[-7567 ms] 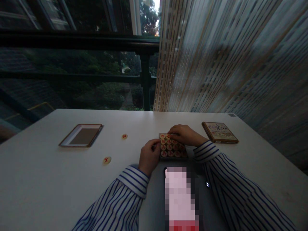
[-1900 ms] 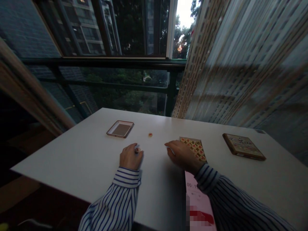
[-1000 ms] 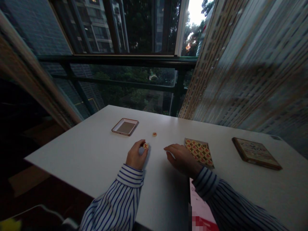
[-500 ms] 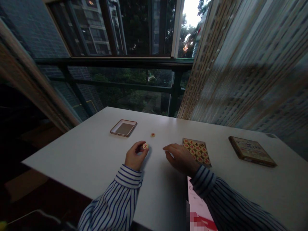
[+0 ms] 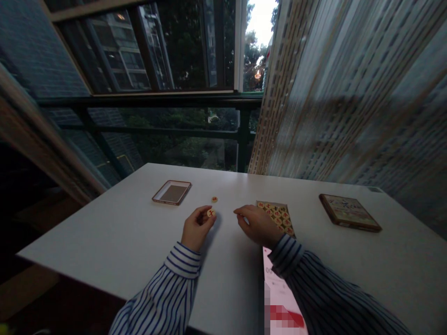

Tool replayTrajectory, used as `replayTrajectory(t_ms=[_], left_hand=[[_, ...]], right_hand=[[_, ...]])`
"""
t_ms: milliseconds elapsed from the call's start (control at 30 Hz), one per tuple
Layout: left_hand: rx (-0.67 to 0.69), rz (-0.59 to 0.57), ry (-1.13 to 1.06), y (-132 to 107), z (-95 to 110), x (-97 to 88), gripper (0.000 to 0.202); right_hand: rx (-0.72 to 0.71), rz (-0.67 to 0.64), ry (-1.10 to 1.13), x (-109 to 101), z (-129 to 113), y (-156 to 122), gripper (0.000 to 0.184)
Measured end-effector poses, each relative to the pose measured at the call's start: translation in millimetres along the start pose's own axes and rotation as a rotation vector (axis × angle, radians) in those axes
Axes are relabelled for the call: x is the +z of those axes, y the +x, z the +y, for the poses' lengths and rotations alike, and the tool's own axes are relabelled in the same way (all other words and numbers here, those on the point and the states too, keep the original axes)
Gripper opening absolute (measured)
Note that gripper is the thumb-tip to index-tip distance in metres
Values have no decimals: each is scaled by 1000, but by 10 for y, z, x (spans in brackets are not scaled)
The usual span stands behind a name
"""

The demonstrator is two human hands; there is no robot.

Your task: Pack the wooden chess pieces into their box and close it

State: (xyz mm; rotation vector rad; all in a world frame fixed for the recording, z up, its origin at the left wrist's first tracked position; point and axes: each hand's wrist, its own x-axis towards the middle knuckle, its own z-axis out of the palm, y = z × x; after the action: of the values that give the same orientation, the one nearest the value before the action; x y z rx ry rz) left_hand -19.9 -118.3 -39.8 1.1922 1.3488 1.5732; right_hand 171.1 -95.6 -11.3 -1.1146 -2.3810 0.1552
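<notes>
My left hand [image 5: 195, 229] is raised a little off the white table [image 5: 104, 232] and pinches a round wooden chess piece [image 5: 210, 213] with a red mark, its face toward me. My right hand [image 5: 256, 224] hovers beside it, fingers curled and apart, holding nothing. Just right of that hand lies a shallow box [image 5: 278, 215] filled with several rows of similar pieces. One more loose piece [image 5: 214, 199] lies on the table beyond my left hand.
An empty box half [image 5: 171, 192] lies at the back left. A flat printed box lid [image 5: 349, 212] lies at the right. A pink sheet [image 5: 279, 298] sits under my right forearm. A railing and window stand behind the table; a curtain hangs at right.
My left hand went from the box to the loose piece at left and lifted it. My right hand left the box and now hovers beside it. The view shifted.
</notes>
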Motion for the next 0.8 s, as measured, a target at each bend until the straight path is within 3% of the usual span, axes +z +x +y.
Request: replayTrajectory(t_ms=[333,800], left_hand=[[21,-106,-30,120,219,320,39],[33,-166,-135,337,200,751,41]], right_hand=[[31,63,-9,-41,63,11,25],[248,200,-8,-142,259,28,25]])
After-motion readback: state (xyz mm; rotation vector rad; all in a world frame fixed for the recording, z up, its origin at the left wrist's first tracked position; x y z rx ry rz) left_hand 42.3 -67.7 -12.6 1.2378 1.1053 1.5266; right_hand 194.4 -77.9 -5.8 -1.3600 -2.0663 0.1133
